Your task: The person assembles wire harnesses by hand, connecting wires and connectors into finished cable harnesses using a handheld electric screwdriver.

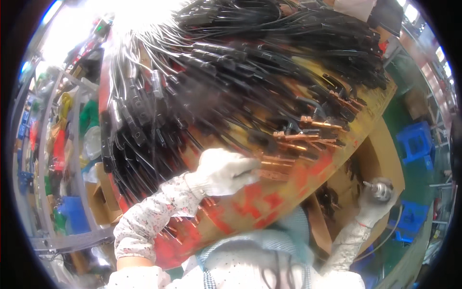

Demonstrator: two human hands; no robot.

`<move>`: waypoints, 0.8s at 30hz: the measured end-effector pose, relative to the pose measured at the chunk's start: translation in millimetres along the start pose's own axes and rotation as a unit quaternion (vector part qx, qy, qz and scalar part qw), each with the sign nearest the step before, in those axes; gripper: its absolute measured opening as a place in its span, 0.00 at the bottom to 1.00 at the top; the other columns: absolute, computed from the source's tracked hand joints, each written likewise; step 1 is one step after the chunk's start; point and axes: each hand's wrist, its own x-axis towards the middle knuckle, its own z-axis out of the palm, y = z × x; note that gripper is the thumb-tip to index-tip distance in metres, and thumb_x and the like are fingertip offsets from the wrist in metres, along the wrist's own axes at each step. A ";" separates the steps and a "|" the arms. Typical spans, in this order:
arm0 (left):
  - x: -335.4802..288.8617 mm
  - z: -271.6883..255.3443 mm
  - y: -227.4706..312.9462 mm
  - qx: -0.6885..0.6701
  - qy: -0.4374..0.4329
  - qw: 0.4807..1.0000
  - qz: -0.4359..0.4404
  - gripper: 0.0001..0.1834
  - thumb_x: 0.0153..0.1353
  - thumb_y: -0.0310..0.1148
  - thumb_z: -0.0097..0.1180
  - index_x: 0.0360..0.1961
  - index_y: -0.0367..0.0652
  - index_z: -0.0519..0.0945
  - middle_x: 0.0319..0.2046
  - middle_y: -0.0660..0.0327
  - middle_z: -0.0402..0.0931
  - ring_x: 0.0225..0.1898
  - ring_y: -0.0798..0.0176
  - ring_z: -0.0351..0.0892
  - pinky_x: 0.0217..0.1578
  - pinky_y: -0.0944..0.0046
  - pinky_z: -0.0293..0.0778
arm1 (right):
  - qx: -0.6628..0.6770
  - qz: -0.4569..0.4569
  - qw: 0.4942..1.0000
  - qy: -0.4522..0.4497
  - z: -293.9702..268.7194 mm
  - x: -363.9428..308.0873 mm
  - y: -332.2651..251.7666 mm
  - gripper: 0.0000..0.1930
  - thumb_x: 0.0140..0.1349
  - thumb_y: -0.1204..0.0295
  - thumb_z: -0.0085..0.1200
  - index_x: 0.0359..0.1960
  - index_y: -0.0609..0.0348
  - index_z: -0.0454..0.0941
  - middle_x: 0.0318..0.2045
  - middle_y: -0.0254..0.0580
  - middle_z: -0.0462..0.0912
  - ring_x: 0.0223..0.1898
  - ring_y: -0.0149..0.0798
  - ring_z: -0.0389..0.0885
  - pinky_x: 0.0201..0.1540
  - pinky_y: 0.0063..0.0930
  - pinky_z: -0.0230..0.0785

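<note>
My left hand (224, 172), in a white glove, is closed above the near part of the table, with its fingertips right against several copper strips (276, 167). What lies between those fingers is hidden. Off the table's right edge, my right hand (378, 208), also gloved, is wrapped round a power screwdriver (381, 190) with a metal nose and a short bit. A thin hose or cord (392, 231) curves down beside that forearm. More copper strips (322, 123), joined to black cables, lie farther right.
Black cables with flat black housings (216, 58) cover most of the red and yellow worn table (260, 207). Below its right edge stands an open cardboard box (387, 159) with dark parts inside. Blue plastic stools (416, 139) stand on the green floor; shelving (72, 130) is at left.
</note>
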 end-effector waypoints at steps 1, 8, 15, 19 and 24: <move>-0.9 0.1 -1.2 0.009 0.012 1.000 0.015 0.16 0.52 0.36 0.72 0.44 0.48 0.89 0.25 0.59 0.83 0.26 0.55 0.85 0.28 0.58 0.79 | 0.050 0.042 0.996 -0.064 39.2 -6.7 7.1 0.17 0.66 0.65 0.59 0.53 0.58 0.75 0.39 0.37 0.78 0.40 0.43 0.80 0.51 0.46 0.79; -9.0 9.5 -5.1 0.082 0.048 0.995 0.022 0.12 0.53 0.39 0.71 0.40 0.53 0.88 0.19 0.63 0.79 0.20 0.56 0.81 0.21 0.57 0.74 | -0.005 0.043 0.970 -0.239 208.7 -78.0 115.7 0.20 0.56 0.70 0.52 0.50 0.63 0.79 0.23 0.34 0.71 0.18 0.31 0.66 0.27 0.35 0.70; -4.5 13.8 -8.8 0.096 -0.002 0.995 0.019 0.10 0.57 0.44 0.67 0.32 0.51 0.83 0.16 0.64 0.78 0.17 0.56 0.80 0.18 0.56 0.69 | -0.179 -0.006 0.970 -0.161 238.2 -116.7 155.9 0.22 0.53 0.66 0.52 0.51 0.57 0.74 0.20 0.33 0.63 0.23 0.32 0.62 0.26 0.33 0.59; -7.8 15.3 -9.9 0.094 0.027 0.995 0.024 0.11 0.56 0.45 0.68 0.33 0.51 0.83 0.16 0.65 0.78 0.17 0.57 0.80 0.18 0.55 0.70 | -0.201 -0.022 0.964 -0.172 240.2 -122.9 164.1 0.22 0.52 0.66 0.52 0.51 0.57 0.74 0.20 0.35 0.65 0.23 0.35 0.64 0.27 0.34 0.60; -7.1 15.4 -9.0 0.103 0.026 0.994 0.032 0.12 0.57 0.45 0.68 0.33 0.51 0.82 0.16 0.65 0.77 0.16 0.58 0.80 0.17 0.56 0.69 | -0.224 -0.048 0.951 -0.207 234.3 -120.8 163.1 0.23 0.52 0.66 0.53 0.52 0.57 0.75 0.20 0.37 0.67 0.23 0.36 0.66 0.27 0.35 0.62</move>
